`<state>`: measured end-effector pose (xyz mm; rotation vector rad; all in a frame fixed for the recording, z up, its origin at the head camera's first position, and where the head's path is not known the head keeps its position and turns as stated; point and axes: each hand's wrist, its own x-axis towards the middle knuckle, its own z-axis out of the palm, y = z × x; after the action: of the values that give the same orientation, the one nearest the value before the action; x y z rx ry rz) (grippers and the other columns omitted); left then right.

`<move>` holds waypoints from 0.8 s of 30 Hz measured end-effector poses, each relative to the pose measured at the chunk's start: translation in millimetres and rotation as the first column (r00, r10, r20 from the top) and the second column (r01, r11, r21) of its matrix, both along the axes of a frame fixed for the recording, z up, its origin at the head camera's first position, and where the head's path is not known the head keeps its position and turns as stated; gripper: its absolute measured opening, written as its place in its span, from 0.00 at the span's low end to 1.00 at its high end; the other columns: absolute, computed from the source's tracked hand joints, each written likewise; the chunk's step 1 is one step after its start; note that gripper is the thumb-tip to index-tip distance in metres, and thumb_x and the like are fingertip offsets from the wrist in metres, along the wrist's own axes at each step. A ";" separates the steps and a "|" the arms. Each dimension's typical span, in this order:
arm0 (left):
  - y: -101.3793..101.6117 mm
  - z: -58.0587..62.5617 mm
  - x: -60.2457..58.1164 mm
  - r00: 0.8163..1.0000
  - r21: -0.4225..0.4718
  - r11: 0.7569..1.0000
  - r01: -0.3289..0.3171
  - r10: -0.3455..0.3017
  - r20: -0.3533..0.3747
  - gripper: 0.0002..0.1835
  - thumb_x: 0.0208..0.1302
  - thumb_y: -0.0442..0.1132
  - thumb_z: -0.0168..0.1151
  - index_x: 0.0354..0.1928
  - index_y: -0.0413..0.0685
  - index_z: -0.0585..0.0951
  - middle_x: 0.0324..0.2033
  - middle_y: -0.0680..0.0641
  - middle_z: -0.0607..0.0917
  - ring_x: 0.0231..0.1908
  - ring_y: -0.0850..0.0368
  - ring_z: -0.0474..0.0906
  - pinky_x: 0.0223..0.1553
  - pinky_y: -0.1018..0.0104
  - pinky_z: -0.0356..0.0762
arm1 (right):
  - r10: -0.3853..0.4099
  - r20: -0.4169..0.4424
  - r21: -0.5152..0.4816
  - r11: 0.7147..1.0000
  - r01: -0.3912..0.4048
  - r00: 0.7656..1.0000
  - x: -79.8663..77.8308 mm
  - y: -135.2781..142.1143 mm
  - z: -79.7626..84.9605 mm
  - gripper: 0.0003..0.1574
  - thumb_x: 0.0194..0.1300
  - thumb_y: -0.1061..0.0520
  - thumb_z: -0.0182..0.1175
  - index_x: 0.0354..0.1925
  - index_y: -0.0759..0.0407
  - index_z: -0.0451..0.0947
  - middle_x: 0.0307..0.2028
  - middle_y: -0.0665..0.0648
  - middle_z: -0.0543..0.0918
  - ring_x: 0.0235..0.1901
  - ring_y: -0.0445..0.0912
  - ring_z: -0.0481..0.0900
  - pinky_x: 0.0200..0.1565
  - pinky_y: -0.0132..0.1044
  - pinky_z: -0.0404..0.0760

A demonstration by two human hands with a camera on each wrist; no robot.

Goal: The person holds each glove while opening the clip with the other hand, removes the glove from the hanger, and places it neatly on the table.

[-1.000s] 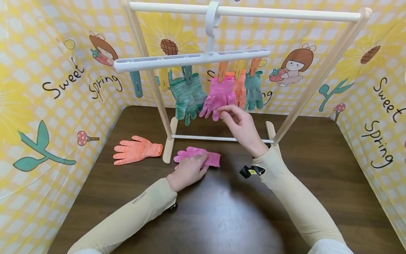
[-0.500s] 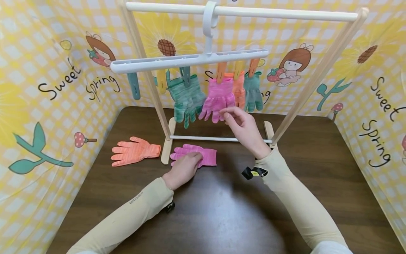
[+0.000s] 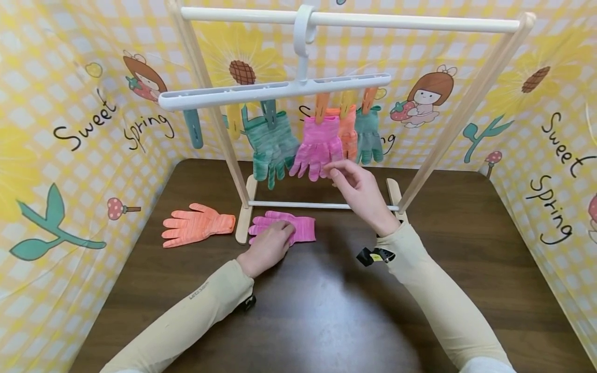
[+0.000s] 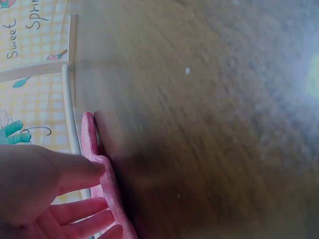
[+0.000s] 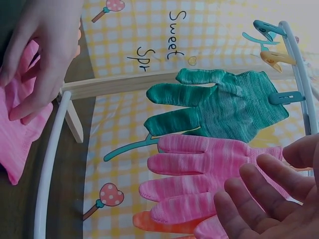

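My left hand (image 3: pixel 267 247) rests on a pink knit glove (image 3: pixel 305 229) lying flat on the table, fingers pointing left. In the left wrist view, thumb and fingertips touch the glove's (image 4: pixel 88 132) upper side, spread apart. My right hand (image 3: pixel 360 189), fingers loosely bent, is at the fingertips of another pink glove (image 3: pixel 322 137), which hangs by its cuff from an orange clip (image 3: pixel 322 106). The right wrist view shows that palm beside the hanging pink glove (image 5: pixel 199 172), with nothing between the fingers. A green glove (image 3: pixel 272 142) hangs to its left from a teal clip.
A grey hanger (image 3: pixel 261 93) hooks over the white top rod (image 3: pixel 410 20) of a wooden stand. Orange (image 3: pixel 348 132) and green (image 3: pixel 370 137) gloves hang at its right. A teal clip (image 3: pixel 193 128) and a yellow clip hold nothing at left. An orange glove (image 3: pixel 198 226) lies on the table.
My left hand has slid slightly left over the pink table glove, uncovering more of its cuff end; the glove has shifted slightly away. My right hand stays almost still. The head view drifts a little.
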<state>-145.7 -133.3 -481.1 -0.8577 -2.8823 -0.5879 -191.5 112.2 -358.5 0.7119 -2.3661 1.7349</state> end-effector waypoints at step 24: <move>-22.0 23.2 -1.9 0.984 0.361 0.916 -0.175 0.174 0.034 0.11 0.73 0.34 0.63 0.53 0.39 0.84 0.48 0.41 0.84 0.48 0.46 0.81 0.52 0.48 0.81 | 0.038 -0.017 0.002 0.999 -0.038 0.999 -5.5 -3.2 15.7 0.16 0.80 0.57 0.56 0.57 0.64 0.82 0.50 0.65 0.85 0.46 0.45 0.83 0.50 0.36 0.82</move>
<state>-147.6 -155.3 -457.9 -0.5385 -2.6792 -1.0537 -197.0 109.0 -342.8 0.7729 -2.3579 1.7353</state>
